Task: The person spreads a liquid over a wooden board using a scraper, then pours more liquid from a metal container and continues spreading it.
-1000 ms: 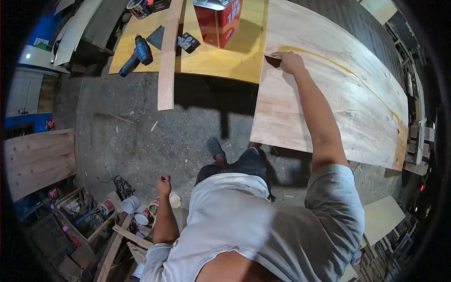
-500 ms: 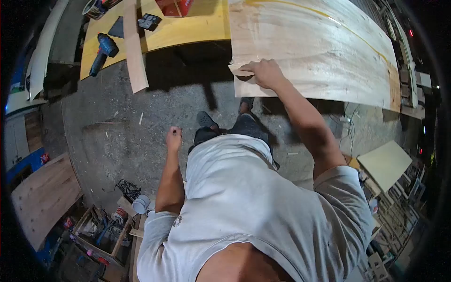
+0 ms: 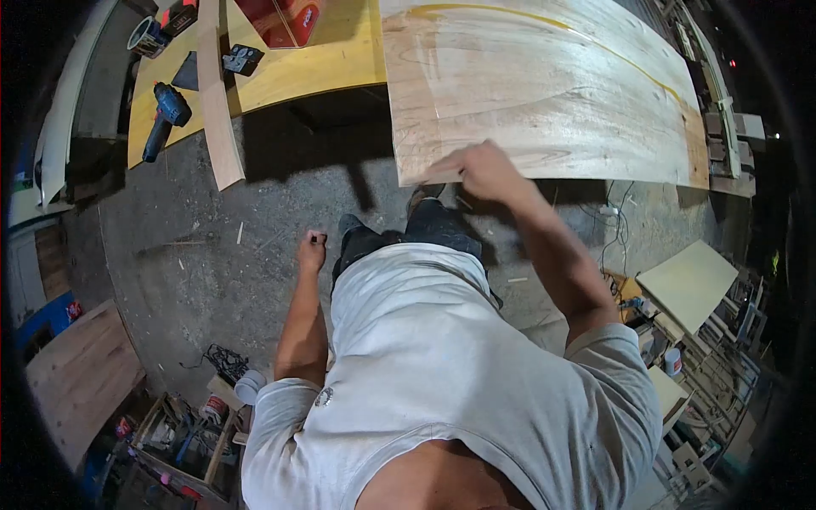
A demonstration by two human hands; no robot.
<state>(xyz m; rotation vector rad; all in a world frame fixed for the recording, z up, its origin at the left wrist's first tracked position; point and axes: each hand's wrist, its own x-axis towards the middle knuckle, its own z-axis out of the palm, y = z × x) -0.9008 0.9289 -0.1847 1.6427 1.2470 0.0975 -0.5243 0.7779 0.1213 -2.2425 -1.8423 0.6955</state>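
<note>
A large pale plywood sheet [image 3: 544, 110] lies at the upper right, glossy with a wet-looking film, and a line of yellow glue [image 3: 544, 23] curves along its far side. My right hand [image 3: 491, 174] is at the sheet's near edge, closed on a thin pale flat spreader [image 3: 444, 167]; motion blurs the spreader, and the fingers partly cover it. Down at my left side, my left hand [image 3: 312, 251] hangs in a loose curl over the floor, with nothing visible in it and touching no object.
On the yellow table [image 3: 340, 64] are a cordless drill [image 3: 167, 115], a battery [image 3: 243, 59], a red container [image 3: 280, 19] and a wooden strip [image 3: 219, 127] overhanging the edge. A tool crate [image 3: 174, 442] stands lower left. Wood pieces [image 3: 688, 285] and a cable [image 3: 625, 225] lie at right.
My right hand has drawn the spreader from the sheet's left corner area toward its near edge. The view has shifted, so the tables appear further left. My left hand stays low and curled.
</note>
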